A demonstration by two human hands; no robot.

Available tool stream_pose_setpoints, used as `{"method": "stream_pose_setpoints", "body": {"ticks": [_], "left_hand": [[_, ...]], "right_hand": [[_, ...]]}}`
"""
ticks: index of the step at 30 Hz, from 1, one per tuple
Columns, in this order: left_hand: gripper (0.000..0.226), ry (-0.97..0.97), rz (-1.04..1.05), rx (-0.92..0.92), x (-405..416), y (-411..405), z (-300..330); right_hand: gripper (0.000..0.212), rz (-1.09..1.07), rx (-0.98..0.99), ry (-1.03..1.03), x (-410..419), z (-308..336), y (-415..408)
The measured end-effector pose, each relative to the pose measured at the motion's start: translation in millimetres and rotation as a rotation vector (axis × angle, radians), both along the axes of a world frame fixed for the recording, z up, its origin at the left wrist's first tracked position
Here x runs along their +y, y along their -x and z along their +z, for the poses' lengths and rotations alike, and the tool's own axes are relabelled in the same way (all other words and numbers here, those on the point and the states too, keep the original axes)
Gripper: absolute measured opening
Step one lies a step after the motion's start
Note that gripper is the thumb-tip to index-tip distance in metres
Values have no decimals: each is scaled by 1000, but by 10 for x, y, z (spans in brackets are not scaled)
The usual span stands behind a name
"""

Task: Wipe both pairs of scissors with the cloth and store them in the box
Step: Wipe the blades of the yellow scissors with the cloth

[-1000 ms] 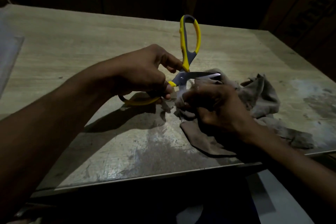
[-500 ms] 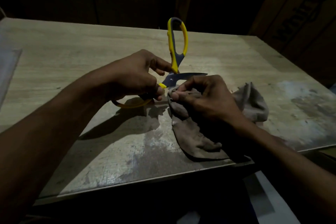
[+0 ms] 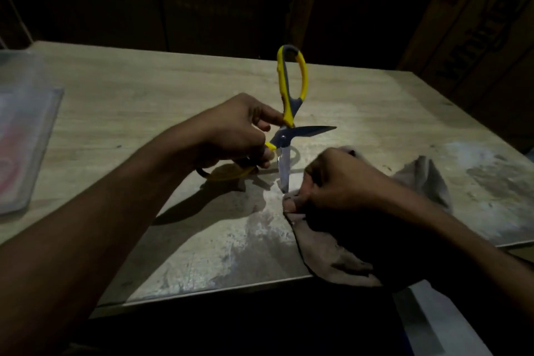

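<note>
1. The crumpled brown cloth [image 3: 326, 251] overhangs the worn wooden table's [image 3: 202, 240] near edge, bunched in the closed right hand [image 3: 335, 179].
2. The left hand [image 3: 234, 130] grips the wide-open yellow-handled scissors [image 3: 284, 136] mid-table; bare tabletop lies behind.
3. A clear plastic box [image 3: 26, 136] sits far left.

Centre of table [image 3: 144, 89] blocked: left hand [image 3: 231, 130] holds scissors [image 3: 289, 113] wide open, one handle upright, one blade pointing right, other blade pointing down to the near side. Right hand [image 3: 341, 182] and cloth [image 3: 335, 254] fill the near-right corner. Clear plastic box [image 3: 23, 136] occupies the left edge. Bare surface: far-left, far-right, near-left strip between box and left forearm.
</note>
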State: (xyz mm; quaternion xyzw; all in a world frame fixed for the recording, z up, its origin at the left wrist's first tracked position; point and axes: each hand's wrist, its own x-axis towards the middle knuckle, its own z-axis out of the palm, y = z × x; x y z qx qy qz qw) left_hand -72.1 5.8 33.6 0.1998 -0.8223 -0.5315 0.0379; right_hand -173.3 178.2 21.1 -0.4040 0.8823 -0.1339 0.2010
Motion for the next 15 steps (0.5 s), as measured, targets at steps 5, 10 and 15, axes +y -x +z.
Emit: {"method": "stream_pose_setpoints", "body": {"ticks": [5,10,15], "left_hand": [[60,-7,12,1,-21,50,-13],[58,68,18,-44,-65,108,-37],[53,24,37,-59,-30,111,-28]], "right_hand": [[33,-286,-285,562,-41,29,44],[42,-253,60,384,-203,-199,103],[42,-90,156,168,-158,-164,80]]}}
